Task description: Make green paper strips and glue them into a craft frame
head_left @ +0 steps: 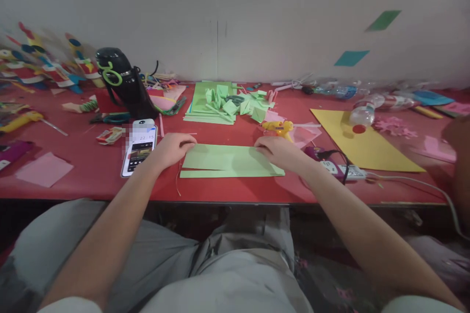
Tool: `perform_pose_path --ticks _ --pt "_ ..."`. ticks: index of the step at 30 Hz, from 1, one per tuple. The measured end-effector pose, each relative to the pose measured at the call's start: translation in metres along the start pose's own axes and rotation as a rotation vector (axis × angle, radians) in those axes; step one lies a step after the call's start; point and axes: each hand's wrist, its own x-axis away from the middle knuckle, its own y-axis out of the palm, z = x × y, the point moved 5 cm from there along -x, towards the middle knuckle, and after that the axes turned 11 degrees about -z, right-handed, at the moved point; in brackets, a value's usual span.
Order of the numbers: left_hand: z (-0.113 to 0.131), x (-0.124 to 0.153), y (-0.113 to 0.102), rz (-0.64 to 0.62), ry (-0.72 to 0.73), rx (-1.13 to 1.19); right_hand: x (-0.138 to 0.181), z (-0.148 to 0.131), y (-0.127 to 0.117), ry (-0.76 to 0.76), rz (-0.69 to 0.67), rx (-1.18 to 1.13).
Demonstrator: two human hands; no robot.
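A light green sheet of paper (227, 160), folded over lengthwise, lies on the red table (91, 166) in front of me. My left hand (172, 149) pinches its upper left corner with curled fingers. My right hand (281, 151) presses on the upper right edge, fingers bent onto the paper. Both hands touch the fold line.
A phone (139, 147) lies left of the paper, a black bottle (123, 80) behind it. A pile of green paper pieces (229, 101) sits further back, with a yellow glue gun (279, 128), yellow sheet (363, 144), power strip (340, 167) and plastic bottles (363, 112) to the right. Paper crafts (44, 66) stand far left.
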Motion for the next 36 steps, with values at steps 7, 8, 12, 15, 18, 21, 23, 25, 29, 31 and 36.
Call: perform_pose_path --ticks 7,8,12,15,18,21,23,25,29,31,36 --pt "0.026 -0.01 0.015 -0.042 0.096 -0.269 -0.016 0.003 0.011 -0.026 0.001 -0.011" --pt "0.03 -0.012 0.018 -0.055 0.104 -0.265 -0.016 0.003 0.011 -0.033 0.003 -0.005" --pt "0.039 -0.02 0.024 -0.051 0.102 -0.237 -0.018 -0.001 0.012 -0.028 -0.01 0.067" --pt "0.039 -0.022 0.027 -0.058 0.11 -0.24 -0.022 -0.004 0.014 -0.019 -0.009 0.111" --pt "0.037 -0.022 0.028 -0.058 0.107 -0.233 -0.028 -0.009 0.016 -0.061 -0.003 0.133" --pt "0.036 -0.022 0.03 -0.072 0.12 -0.228 -0.036 -0.015 0.019 -0.104 -0.009 0.149" --pt "0.037 -0.022 0.031 -0.077 0.134 -0.232 -0.04 -0.019 0.019 -0.128 -0.013 0.152" --pt "0.038 -0.023 0.031 -0.075 0.144 -0.243 -0.042 -0.024 0.019 -0.145 -0.012 0.165" --pt "0.04 -0.022 0.03 -0.076 0.137 -0.306 -0.044 -0.031 0.019 -0.156 -0.001 0.255" --pt "0.041 -0.021 0.029 -0.086 0.127 -0.362 -0.043 -0.031 0.02 -0.155 -0.004 0.298" --pt "0.043 -0.017 0.028 -0.117 0.116 -0.441 -0.038 -0.022 0.022 -0.128 -0.021 0.361"
